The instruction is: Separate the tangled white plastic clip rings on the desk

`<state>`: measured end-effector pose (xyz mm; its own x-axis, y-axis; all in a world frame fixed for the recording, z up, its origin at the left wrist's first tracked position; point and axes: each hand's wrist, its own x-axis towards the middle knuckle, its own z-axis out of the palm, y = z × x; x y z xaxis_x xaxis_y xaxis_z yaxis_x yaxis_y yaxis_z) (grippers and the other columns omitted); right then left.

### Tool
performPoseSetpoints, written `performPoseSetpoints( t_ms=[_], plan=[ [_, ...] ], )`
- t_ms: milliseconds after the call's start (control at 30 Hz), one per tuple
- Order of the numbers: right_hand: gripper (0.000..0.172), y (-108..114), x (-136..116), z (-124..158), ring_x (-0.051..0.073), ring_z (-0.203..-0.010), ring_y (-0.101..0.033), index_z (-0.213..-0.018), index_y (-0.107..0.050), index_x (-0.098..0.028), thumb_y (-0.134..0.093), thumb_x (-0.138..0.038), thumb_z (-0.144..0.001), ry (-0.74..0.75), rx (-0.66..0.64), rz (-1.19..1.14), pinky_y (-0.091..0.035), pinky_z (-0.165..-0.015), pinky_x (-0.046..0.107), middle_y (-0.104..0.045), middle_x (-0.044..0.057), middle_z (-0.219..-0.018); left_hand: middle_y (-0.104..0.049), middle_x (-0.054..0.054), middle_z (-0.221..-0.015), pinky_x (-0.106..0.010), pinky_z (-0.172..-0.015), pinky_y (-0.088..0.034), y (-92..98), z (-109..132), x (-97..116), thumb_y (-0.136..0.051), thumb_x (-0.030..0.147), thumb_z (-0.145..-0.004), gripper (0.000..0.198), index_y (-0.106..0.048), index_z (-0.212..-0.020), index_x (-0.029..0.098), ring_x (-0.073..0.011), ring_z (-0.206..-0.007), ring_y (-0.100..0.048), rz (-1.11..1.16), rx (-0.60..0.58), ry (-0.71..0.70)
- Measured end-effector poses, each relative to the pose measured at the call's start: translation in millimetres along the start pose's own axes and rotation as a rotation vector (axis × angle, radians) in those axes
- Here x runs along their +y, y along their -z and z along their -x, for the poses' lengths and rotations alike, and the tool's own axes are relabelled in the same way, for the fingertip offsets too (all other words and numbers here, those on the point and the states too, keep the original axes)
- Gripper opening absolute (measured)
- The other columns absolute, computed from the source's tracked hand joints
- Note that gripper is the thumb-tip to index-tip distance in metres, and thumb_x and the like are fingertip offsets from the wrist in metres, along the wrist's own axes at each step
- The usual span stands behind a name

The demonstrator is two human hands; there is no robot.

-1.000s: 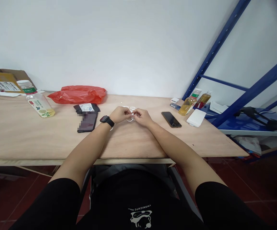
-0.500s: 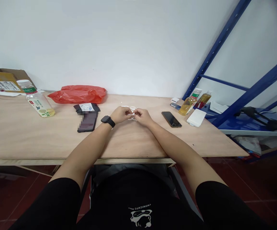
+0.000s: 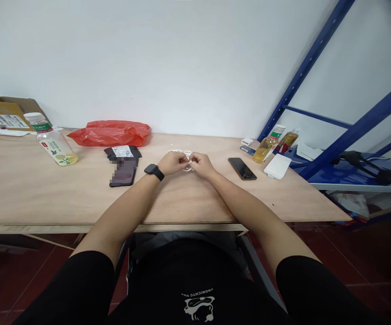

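Observation:
My left hand (image 3: 174,163), with a black watch (image 3: 154,171) at its wrist, and my right hand (image 3: 201,165) meet over the middle of the table. Both are closed, thumbs and fingers pinching a thin white cable (image 3: 188,169) between them. Loops of the cable show behind and below the fingertips. Its ends are hidden by my hands.
Left of my hands lie a dark phone-like item (image 3: 126,174) and a red plastic bag (image 3: 110,133); a drink bottle (image 3: 55,143) leans farther left. On the right are a phone (image 3: 242,169), a white case (image 3: 277,166), another bottle (image 3: 266,148) and a white charger (image 3: 246,141).
My left hand has shifted slightly to the right, closer to my right hand. The white cable's loops sit a little differently around the fingers. Everything else stays in place.

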<state>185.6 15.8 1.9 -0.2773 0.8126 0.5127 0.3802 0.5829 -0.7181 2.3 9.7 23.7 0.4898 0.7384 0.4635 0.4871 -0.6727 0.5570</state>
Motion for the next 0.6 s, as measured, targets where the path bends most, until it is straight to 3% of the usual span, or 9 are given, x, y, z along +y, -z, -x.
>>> performPoseSetpoints(
  t_ms=[300, 600],
  plan=[
    [0.008, -3, 5, -3, 0.013, -0.059, -0.047, -0.061, -0.056, -0.019, -0.050, -0.025, -0.063, -0.058, -0.018, -0.034, -0.035, -0.055, 0.024, -0.053, -0.003, -0.059, -0.070, -0.002, -0.071, -0.023, -0.060, -0.042, -2.2, -2, -4, -0.066, 0.028, -0.077, 0.013, -0.070, -0.075, 0.016, -0.0128, -0.063, -0.059, -0.023, -0.008, -0.008],
    [0.011, -7, 11, -6, 0.013, -0.048, -0.050, -0.063, -0.057, -0.020, -0.047, -0.023, -0.063, -0.166, -0.041, -0.175, -0.037, -0.048, 0.023, -0.054, -0.003, -0.050, -0.071, -0.002, -0.072, -0.024, -0.061, -0.042, -1.2, -2, 0, -0.066, 0.027, -0.078, 0.013, -0.071, -0.075, 0.016, -0.0132, -0.065, -0.060, -0.023, 0.006, -0.007]
  ],
)
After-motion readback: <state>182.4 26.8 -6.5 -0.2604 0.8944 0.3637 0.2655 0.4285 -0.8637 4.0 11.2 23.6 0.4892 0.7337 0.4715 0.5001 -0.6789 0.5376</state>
